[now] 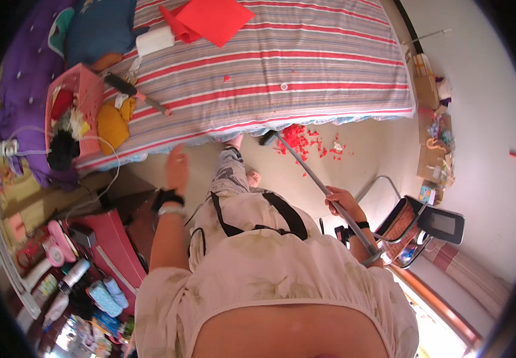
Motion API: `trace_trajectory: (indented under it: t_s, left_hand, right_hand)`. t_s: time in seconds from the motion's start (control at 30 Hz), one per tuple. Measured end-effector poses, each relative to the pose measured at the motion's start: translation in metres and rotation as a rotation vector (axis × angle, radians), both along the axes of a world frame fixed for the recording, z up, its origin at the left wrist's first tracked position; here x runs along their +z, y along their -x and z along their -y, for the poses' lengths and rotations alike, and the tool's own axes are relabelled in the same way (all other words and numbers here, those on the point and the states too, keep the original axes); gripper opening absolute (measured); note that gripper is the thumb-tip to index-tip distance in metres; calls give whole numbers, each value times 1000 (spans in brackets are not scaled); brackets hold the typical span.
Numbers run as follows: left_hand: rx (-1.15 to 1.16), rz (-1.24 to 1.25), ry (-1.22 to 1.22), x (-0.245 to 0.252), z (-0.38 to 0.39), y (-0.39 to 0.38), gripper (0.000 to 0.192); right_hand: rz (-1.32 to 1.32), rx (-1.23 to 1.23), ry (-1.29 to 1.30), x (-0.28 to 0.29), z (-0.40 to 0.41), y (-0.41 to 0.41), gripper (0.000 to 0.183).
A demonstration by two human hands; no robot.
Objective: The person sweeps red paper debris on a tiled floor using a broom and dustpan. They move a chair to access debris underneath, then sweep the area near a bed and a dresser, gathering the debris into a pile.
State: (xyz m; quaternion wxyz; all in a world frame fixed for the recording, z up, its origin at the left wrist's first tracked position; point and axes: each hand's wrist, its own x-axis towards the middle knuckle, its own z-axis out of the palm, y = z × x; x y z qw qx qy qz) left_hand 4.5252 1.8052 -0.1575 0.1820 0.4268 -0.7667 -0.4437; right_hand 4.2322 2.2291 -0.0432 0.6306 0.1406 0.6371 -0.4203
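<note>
My right hand (pixel 344 201) grips the grey pole of a broom (pixel 305 165). The pole slants from beside my right forearm to the dark broom head (pixel 267 137) on the floor at the bed's edge. Red scraps (pixel 294 139), which look like paper or cloth, lie heaped and scattered just right of the bristles. A crumpled white piece (pixel 338 146) lies among them. Blurred and holding nothing, my left hand (pixel 178 168) is stretched out by the near edge of the bed (pixel 267 103). Part of the broom head may be hidden by the sheet's hem.
On the striped bed lie red sheets (pixel 215 20), a white roll (pixel 155 41), a brush (pixel 139 94) and a pink basket (pixel 79 85). A cluttered dark red table (pixel 114 241) stands at left. A metal-framed chair (pixel 405 219) is at right, with cardboard boxes (pixel 428 129) along the wall.
</note>
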Motion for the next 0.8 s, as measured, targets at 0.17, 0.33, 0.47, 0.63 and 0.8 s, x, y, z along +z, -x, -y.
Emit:
trace_trajectory:
  t_s: [0.17, 0.33, 0.47, 0.63, 0.8]
  left_hand:
    - [-552, 45, -28, -24, -9, 201, 30]
    - [-723, 186, 9, -88, -9, 342, 41]
    - [-710, 224, 91, -127, -19, 415, 46]
    - [-870, 479, 128, -158, -30, 460, 28]
    - [-877, 499, 305, -175, -24, 451, 19]
  right_hand:
    - [-5, -315, -60, -7, -15, -18, 55]
    - [57, -513, -125, 1, 1, -34, 60]
    - [66, -635, -118, 13, 29, -33, 58]
    - [109, -687, -103, 18, 52, -30, 56]
    - [98, -688, -100, 21, 60, -23, 57]
